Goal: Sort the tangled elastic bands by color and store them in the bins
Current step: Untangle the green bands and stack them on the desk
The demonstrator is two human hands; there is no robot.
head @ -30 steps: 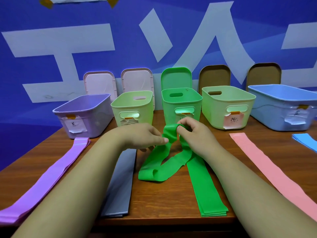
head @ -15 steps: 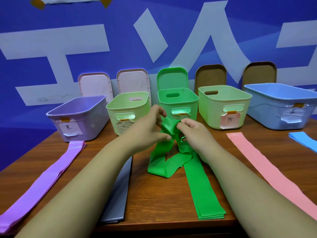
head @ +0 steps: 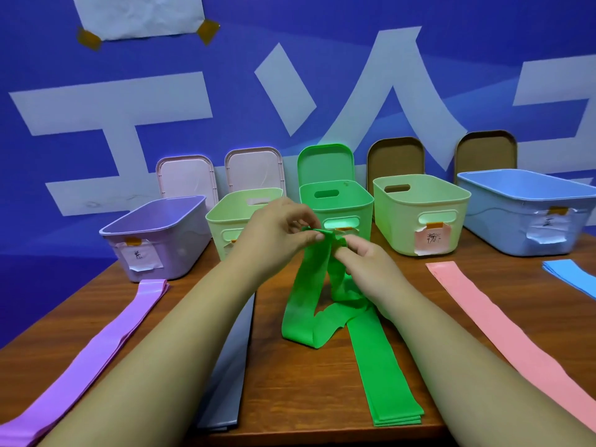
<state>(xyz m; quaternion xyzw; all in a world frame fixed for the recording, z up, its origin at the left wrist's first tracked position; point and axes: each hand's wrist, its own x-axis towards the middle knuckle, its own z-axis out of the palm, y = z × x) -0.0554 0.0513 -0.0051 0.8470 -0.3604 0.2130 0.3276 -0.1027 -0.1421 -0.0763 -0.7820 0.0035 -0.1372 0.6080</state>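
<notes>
Both hands pinch a tangled green band (head: pixel 309 279) above the table's (head: pixel 306 398) middle: left hand (head: pixel 277 235) grips its top fold, right hand (head: pixel 364 262) its bunched side, just before the green bin (head: pixel 335 204).

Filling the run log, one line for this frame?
step: handling green band | left hand: pinches band top | right hand: holds band | green bin: open, behind hands
</notes>
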